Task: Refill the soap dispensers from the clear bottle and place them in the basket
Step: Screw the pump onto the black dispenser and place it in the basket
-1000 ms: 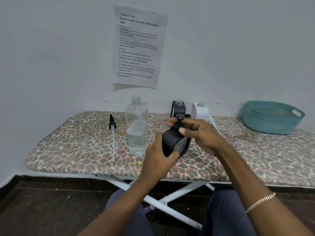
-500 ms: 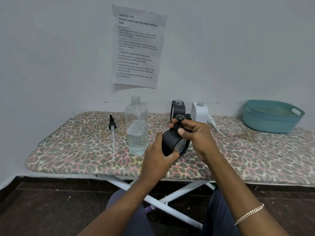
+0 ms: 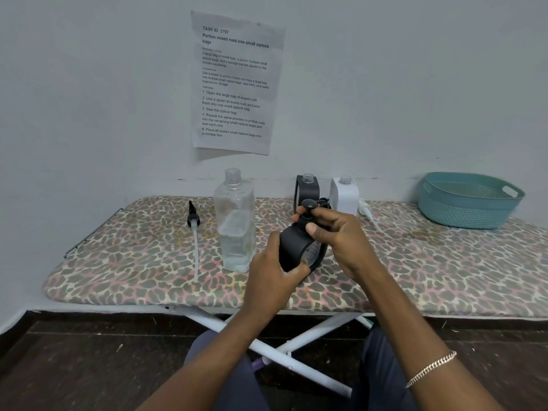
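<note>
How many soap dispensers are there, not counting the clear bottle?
3: a black dispenser gripped by the left hand and right hand; a second black dispenser standing uncapped behind it; a white dispenser beside that.

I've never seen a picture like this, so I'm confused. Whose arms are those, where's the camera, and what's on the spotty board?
No machine here: these are a person's own arms. The camera sits on their head, looking down, so you see what they see. The left hand grips a small black soap dispenser, and the right hand pinches its black pump top. On the leopard-print ironing board stand a tall clear plastic bottle, another black dispenser and a white dispenser, all uncapped. A loose black pump with a white tube lies at the left; a teal plastic basket sits at the right. A printed paper sheet hangs on the wall.
</note>
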`<state>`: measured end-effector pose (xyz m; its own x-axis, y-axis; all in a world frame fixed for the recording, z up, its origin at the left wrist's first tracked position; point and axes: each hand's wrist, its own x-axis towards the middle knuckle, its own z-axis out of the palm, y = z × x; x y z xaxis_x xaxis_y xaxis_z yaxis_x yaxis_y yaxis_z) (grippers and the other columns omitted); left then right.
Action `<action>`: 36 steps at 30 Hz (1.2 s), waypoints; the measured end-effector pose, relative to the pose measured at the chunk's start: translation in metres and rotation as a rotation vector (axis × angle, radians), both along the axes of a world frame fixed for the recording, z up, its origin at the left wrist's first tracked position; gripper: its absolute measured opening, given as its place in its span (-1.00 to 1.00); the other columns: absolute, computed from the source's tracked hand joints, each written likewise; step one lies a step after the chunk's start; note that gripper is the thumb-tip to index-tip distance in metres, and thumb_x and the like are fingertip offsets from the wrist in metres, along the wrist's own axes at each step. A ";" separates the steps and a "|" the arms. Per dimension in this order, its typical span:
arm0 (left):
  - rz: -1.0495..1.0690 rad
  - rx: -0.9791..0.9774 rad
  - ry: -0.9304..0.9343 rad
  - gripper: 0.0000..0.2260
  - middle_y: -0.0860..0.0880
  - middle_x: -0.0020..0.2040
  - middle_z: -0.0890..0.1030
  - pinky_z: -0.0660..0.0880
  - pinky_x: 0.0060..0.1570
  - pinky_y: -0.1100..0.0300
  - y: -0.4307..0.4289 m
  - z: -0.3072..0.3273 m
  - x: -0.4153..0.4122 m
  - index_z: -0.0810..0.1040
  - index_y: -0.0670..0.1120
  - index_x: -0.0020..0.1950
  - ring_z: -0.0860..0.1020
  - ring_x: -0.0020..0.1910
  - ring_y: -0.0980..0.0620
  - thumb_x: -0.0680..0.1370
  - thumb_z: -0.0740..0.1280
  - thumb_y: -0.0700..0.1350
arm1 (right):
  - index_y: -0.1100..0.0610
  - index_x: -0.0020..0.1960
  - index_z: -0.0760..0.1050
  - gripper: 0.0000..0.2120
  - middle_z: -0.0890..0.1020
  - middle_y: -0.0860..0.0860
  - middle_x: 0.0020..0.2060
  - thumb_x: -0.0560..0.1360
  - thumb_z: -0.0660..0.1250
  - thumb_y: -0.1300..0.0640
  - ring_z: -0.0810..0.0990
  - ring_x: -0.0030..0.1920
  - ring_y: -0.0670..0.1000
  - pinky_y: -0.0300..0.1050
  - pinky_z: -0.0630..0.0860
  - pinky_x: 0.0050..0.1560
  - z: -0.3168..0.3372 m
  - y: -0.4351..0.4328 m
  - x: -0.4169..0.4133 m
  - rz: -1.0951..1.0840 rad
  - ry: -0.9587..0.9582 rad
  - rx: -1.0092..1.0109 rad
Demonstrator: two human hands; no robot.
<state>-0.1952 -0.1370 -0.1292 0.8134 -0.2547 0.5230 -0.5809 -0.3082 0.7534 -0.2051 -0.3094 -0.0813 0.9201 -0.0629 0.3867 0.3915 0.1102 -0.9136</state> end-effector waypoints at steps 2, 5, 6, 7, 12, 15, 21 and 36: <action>-0.019 -0.014 0.021 -0.64 0.10 -0.19 0.60 0.49 -0.36 0.29 0.001 0.001 0.001 0.42 0.10 0.18 0.61 -0.25 0.11 0.48 0.49 0.06 | -0.07 0.21 0.72 -0.69 0.72 0.04 0.24 0.54 0.46 0.22 0.64 0.36 0.04 0.06 0.54 0.42 0.003 -0.008 -0.002 0.051 -0.007 -0.079; -0.058 -0.071 0.059 -0.63 0.11 -0.16 0.63 0.51 -0.31 0.31 0.002 0.007 0.000 0.46 0.08 0.18 0.64 -0.21 0.12 0.46 0.49 0.08 | 0.07 0.40 0.61 -0.60 0.67 -0.01 0.34 0.57 0.48 0.21 0.57 0.43 0.00 0.08 0.50 0.45 0.014 -0.022 -0.003 0.077 0.026 -0.254; -0.076 -0.089 0.069 -0.63 0.13 -0.13 0.64 0.52 -0.29 0.31 0.003 0.011 -0.001 0.47 0.08 0.19 0.65 -0.18 0.13 0.45 0.48 0.09 | 0.05 0.42 0.59 -0.56 0.65 -0.06 0.36 0.57 0.50 0.22 0.56 0.44 -0.04 0.05 0.49 0.45 0.019 -0.027 -0.004 0.081 0.053 -0.299; -0.097 -0.103 0.079 -0.64 0.14 -0.09 0.65 0.54 -0.26 0.30 0.003 0.015 -0.001 0.49 0.09 0.19 0.65 -0.15 0.13 0.45 0.47 0.10 | -0.04 0.41 0.59 -0.55 0.65 -0.14 0.35 0.55 0.51 0.22 0.55 0.43 -0.12 -0.04 0.50 0.42 0.027 -0.032 -0.005 0.085 0.082 -0.337; -0.195 -0.123 0.131 -0.63 0.17 0.00 0.68 0.58 -0.13 0.33 0.003 0.040 -0.003 0.52 0.15 0.20 0.67 -0.02 0.15 0.43 0.50 0.02 | -0.30 0.31 0.57 -0.45 0.63 -0.39 0.26 0.51 0.56 0.23 0.53 0.34 -0.36 -0.40 0.52 0.18 0.066 -0.058 -0.015 0.128 0.144 -0.556; -0.270 -0.153 0.164 -0.59 0.16 0.06 0.70 0.61 -0.03 0.28 0.000 0.055 -0.006 0.55 0.19 0.22 0.68 0.05 0.13 0.42 0.53 -0.01 | -0.22 0.30 0.62 -0.46 0.68 -0.18 0.28 0.47 0.58 0.27 0.60 0.35 -0.17 -0.13 0.56 0.34 0.088 -0.073 -0.021 0.140 0.145 -0.612; -0.368 -0.172 0.173 -0.57 0.14 0.04 0.71 0.57 -0.03 0.35 -0.021 0.080 -0.013 0.58 0.22 0.19 0.68 0.05 0.14 0.35 0.54 0.02 | 0.03 0.34 0.66 -0.53 0.74 -0.03 0.21 0.47 0.58 0.29 0.69 0.27 -0.01 -0.11 0.62 0.27 0.119 -0.101 -0.041 0.145 0.129 -0.688; -0.570 -0.055 0.175 -0.57 0.05 0.12 0.74 0.64 0.10 0.23 -0.160 0.143 0.030 0.57 0.00 0.28 0.73 0.10 0.07 0.46 0.59 -0.18 | -0.02 0.06 0.75 -0.70 0.78 0.02 -0.07 0.33 0.63 0.02 0.71 -0.08 -0.07 -0.22 0.62 -0.06 0.185 -0.222 -0.073 -0.150 0.153 -0.859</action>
<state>-0.1656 -0.2974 0.0138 0.6318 -0.6525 0.4183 -0.5087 0.0582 0.8590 -0.2782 -0.5316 0.1040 0.9710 0.0682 0.2292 0.2132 -0.6812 -0.7003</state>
